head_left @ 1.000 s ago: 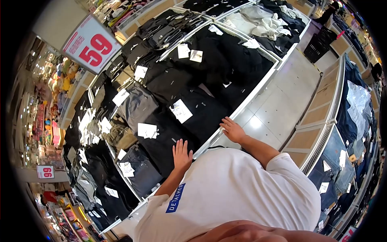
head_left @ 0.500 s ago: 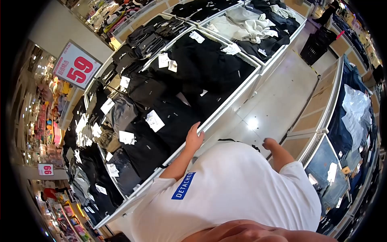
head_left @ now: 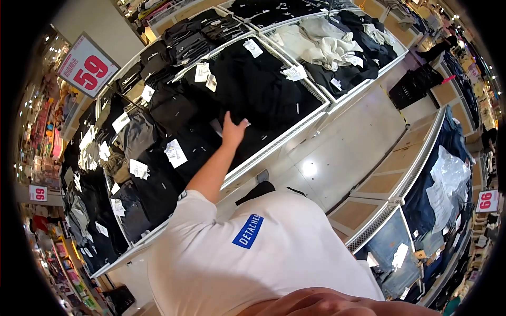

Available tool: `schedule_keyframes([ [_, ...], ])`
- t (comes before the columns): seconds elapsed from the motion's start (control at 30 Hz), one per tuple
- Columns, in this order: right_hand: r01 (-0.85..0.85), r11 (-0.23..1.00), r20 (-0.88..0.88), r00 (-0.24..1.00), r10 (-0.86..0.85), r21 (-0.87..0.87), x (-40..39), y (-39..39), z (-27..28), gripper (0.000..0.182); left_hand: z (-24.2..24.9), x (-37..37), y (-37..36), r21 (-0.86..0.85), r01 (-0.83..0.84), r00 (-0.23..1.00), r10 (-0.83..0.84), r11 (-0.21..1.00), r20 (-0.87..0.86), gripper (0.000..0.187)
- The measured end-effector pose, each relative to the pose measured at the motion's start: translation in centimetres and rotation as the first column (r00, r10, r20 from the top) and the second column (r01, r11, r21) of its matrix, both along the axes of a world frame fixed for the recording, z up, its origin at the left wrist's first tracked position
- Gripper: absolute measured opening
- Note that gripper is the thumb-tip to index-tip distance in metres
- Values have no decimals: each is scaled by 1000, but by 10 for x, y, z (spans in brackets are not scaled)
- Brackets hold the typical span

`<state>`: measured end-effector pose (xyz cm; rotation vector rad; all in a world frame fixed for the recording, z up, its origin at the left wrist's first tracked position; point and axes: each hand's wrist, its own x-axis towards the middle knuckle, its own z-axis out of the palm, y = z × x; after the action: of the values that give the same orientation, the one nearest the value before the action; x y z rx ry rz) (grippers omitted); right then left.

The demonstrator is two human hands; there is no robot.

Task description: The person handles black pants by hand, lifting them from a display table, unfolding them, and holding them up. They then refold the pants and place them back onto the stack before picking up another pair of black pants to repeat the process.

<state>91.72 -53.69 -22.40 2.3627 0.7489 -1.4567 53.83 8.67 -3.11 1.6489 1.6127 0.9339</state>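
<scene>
The left hand (head_left: pixel 233 130), thumb and fingers spread wide, is reaching across the display bin's white rim (head_left: pixel 284 139) toward black garments (head_left: pixel 263 89) lying inside, while a black shopping basket (head_left: pixel 410 88) is partly blocking the aisle (head_left: pixel 342 150).

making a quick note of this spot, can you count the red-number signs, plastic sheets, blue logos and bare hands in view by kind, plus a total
red-number signs: 3
plastic sheet: 1
blue logo: 1
left hand: 1
total: 6
</scene>
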Motion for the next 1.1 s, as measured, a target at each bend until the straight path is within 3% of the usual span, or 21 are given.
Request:
schedule_keyframes([
  [0.07,101,991,-16,995,-100,84,-2,29,16,47,29,4,24,-190,-121,992,109,974,-69,102],
  [0.13,175,972,-41,984,-171,156,-1,58,32,47,46,8,40,-304,-140,990,139,942,-23,99],
  [0.23,224,948,-68,974,-215,224,2,103,56,46,13,14,87,-366,-209,978,196,907,-74,85],
  [0.33,230,939,-80,973,-216,258,4,147,74,46,8,26,126,-253,-182,968,218,950,122,71],
  [0.4,223,936,-85,975,-207,274,5,177,87,45,22,46,158,-134,-201,972,215,970,92,57],
  [0.43,210,936,-80,978,-195,281,6,191,94,45,42,61,167,-102,-164,964,181,981,195,57],
  [0.47,203,935,-81,979,-187,291,5,208,99,45,65,79,177,-11,-138,981,138,990,139,57],
  [0.53,189,935,-89,981,-170,301,4,243,105,44,138,118,171,-32,124,988,-120,992,95,56],
  [0.57,181,934,-93,983,-159,307,1,261,107,44,148,144,163,168,260,949,-284,951,138,53],
  [0.6,165,941,-91,985,-144,295,-7,281,116,44,126,179,167,187,439,897,-441,879,-36,53],
  [0.63,128,926,-54,992,-117,354,-7,299,115,41,170,188,122,205,455,871,-481,867,102,51],
  [0.67,88,906,-15,996,-90,414,-9,322,119,37,170,203,103,163,650,711,-670,742,214,48],
  [0.73,17,841,-29,1000,-2,540,-25,377,151,37,178,207,65,179,783,521,-785,596,334,44],
  [0.77,185,791,-187,978,-91,584,-21,395,136,39,169,204,55,306,687,570,-750,659,336,44],
  [0.8,352,723,-346,924,-165,595,-16,412,118,42,159,202,50,424,571,616,-708,703,345,44],
  [0.87,487,614,-483,855,-189,621,-27,463,149,44,151,179,63,172,573,644,-570,801,511,38],
  [0.93,704,413,-636,706,-312,578,-47,507,183,43,133,155,80,106,501,685,-468,859,558,35],
  [1.0,835,300,-778,543,-316,461,-62,540,215,38,125,123,84,122,525,682,-502,842,532,35],
  [1.03,886,341,-852,421,-311,313,-48,555,205,38,132,103,81,19,574,735,-525,819,429,35],
  [1.07,924,358,-935,239,-264,135,-28,562,171,39,139,84,73,12,628,701,-573,778,424,35],
  [1.1,926,357,-953,209,-220,121,-38,569,190,42,136,69,64,-1,682,664,-618,731,421,36],
])
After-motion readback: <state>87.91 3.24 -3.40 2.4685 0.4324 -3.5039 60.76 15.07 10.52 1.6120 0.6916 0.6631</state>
